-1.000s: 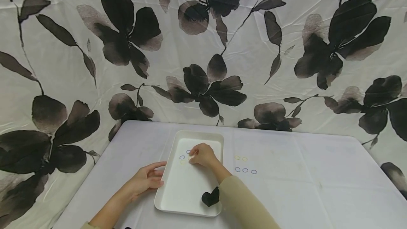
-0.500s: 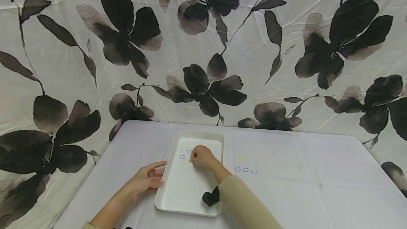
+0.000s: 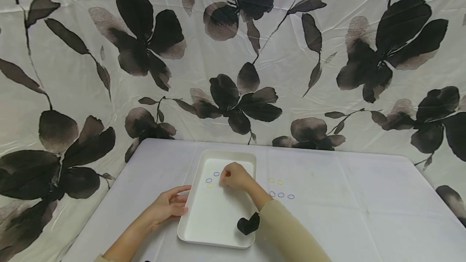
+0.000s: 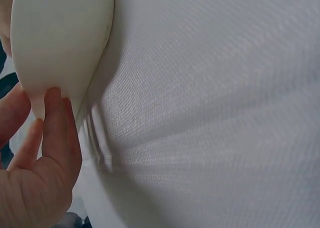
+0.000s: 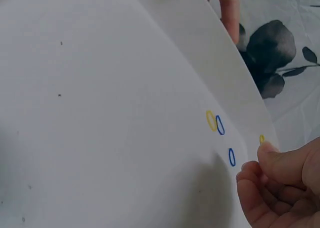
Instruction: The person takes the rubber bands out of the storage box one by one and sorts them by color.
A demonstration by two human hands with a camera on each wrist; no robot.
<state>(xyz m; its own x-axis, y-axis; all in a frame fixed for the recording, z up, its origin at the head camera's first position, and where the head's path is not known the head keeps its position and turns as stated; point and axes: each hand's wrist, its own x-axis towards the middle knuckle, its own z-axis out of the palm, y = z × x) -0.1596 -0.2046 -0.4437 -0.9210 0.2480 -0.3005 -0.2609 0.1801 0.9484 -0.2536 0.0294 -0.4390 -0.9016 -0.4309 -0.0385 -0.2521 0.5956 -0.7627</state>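
My right hand (image 3: 234, 176) is over the upper part of a white tray (image 3: 215, 242). In the right wrist view, its thumb and index finger pinch a small yellow ring (image 5: 261, 138), mostly hidden behind the thumb tip. Left of that hand, two blue rings (image 3: 216, 174) and another yellow ring (image 3: 209, 186) lie on the tray floor. My left hand (image 3: 165, 208) rests its extended fingers against the tray's left side; the left wrist view shows the fingertips (image 4: 53, 94) touching the outer wall.
On the white tablecloth right of the tray lie two yellow rings (image 3: 280, 182) in one row and three blue rings (image 3: 281, 195) nearer. A black object (image 3: 247, 225) by the right sleeve overlaps the tray's lower right corner. A floral curtain (image 3: 233, 104) hangs behind the table.
My right hand has shifted slightly right, away from the rings on the tray, and the sleeve and black object have moved with it. The left hand stays at the tray's side.
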